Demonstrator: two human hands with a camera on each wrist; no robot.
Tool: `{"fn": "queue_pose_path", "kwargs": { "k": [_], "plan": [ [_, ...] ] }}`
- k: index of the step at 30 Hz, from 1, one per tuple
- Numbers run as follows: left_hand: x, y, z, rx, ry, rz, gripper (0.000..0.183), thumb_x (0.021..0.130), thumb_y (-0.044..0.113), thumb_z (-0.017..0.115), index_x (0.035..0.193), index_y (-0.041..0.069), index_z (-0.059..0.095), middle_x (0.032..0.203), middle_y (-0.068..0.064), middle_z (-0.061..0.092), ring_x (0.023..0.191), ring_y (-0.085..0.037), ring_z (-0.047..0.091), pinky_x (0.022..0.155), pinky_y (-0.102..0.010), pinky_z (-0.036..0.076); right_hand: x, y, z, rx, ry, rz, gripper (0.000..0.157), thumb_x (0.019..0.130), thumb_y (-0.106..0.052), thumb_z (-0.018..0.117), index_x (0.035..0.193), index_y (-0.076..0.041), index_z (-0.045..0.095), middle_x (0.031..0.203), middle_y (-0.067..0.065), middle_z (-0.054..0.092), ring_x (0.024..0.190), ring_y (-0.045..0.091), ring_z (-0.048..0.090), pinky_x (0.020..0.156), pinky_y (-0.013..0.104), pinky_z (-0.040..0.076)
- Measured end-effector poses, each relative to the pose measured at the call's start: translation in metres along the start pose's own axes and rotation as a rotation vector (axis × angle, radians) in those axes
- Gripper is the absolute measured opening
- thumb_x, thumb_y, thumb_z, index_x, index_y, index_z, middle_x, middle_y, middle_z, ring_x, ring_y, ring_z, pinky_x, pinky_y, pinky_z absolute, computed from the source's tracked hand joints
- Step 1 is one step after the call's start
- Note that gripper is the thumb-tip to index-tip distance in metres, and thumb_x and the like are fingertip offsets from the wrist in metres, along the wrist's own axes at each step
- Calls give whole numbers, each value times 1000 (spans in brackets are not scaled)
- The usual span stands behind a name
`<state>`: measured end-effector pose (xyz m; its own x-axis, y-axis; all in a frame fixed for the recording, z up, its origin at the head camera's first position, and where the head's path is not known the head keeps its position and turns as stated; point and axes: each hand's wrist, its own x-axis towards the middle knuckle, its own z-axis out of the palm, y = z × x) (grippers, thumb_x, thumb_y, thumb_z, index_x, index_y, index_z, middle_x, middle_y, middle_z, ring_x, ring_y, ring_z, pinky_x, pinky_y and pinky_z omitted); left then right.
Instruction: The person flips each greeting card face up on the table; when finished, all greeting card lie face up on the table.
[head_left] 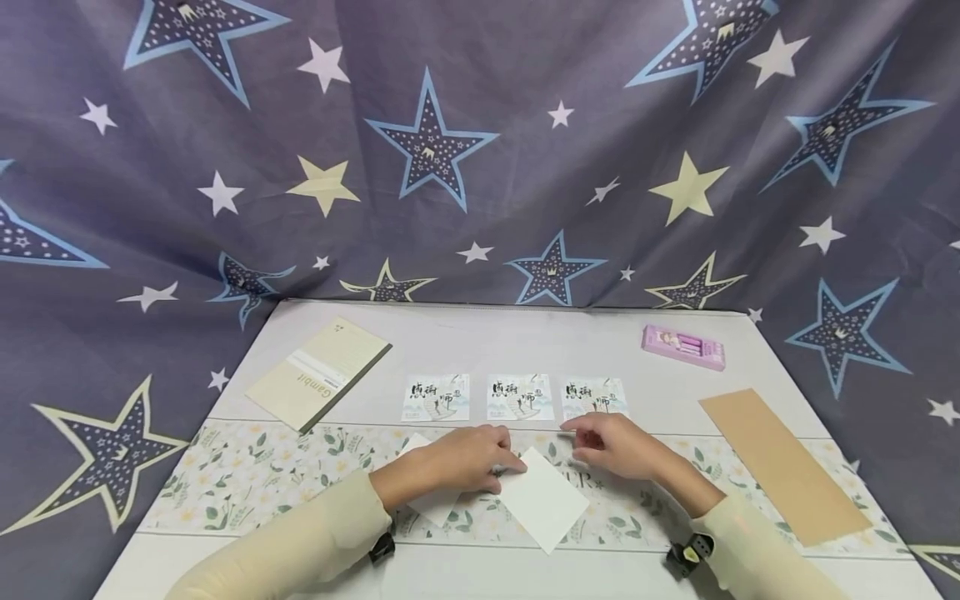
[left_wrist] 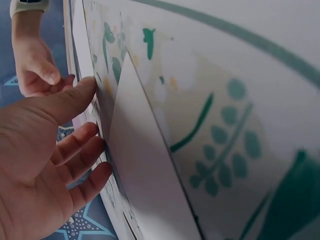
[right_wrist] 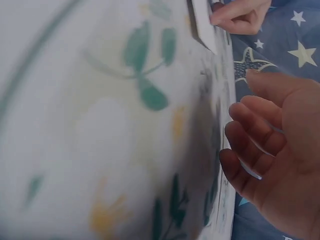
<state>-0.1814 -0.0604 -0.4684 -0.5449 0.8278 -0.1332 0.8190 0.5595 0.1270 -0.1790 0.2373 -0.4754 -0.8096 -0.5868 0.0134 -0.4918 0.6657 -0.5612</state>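
Note:
Two plain white square cards lie on the table in the head view. My left hand [head_left: 468, 458] reaches over the left card [head_left: 437, 507], covering part of it. Its fingertips are right at the upper left edge of the other card [head_left: 546, 504], which is turned like a diamond. In the left wrist view the fingers [left_wrist: 82, 155] are loosely bent, thumb stretched out, beside a white card corner [left_wrist: 142, 150]. My right hand [head_left: 617, 446] hovers near the rightmost of three printed cards [head_left: 596, 393], its fingers [right_wrist: 255, 122] relaxed and holding nothing.
The other printed cards [head_left: 519, 397] stand in the same row along the back of the floral strip. A cream notebook [head_left: 311, 375] lies at the left, a pink pen box [head_left: 682, 347] at the back right. Brown cardboard [head_left: 783, 467] lies to the right. A star-patterned curtain [head_left: 480, 167] hangs behind.

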Motion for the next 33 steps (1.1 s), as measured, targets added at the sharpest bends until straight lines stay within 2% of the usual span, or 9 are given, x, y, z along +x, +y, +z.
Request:
{"fn": "queue_pose_path", "kwargs": {
  "k": [8,15,22,28,33],
  "plan": [
    [-1,-1,5,40,46,-19,46,85,46,78,129,33,71,112,7,64,91,-5,56,77,-20,49,-11,3,0,21,-32,17,35,94,-18,73,127,-6,68,93,-10,66,79,-2,54,70,22,50],
    [0,3,6,54,57,-38,45,83,52,77,123,31,72,109,7,62,86,-5,51,74,-23,47,-14,1,3,-41,-30,-11,33,93,-20,73,124,-8,71,94,-9,65,80,1,53,72,22,49],
    [0,5,10,61,71,-77,43,83,55,75,119,31,72,112,8,63,91,-7,54,75,-25,47,-21,1,2,-62,-46,-49,31,93,-22,75,121,-10,75,102,-4,70,82,2,55,72,22,48],
    [0,7,9,101,81,-87,43,83,57,74,118,32,73,113,8,63,94,-9,57,74,-26,46,-23,0,0,-73,-44,-47,29,93,-22,74,119,-10,75,103,-4,71,85,3,58,74,23,50],
    [-2,9,10,96,82,-99,43,82,55,74,118,31,73,113,7,65,94,-9,58,74,-25,45,-22,1,1,-69,-39,-37,29,92,-21,75,120,-10,75,102,-5,70,83,2,57,73,22,50]
  ]
}}
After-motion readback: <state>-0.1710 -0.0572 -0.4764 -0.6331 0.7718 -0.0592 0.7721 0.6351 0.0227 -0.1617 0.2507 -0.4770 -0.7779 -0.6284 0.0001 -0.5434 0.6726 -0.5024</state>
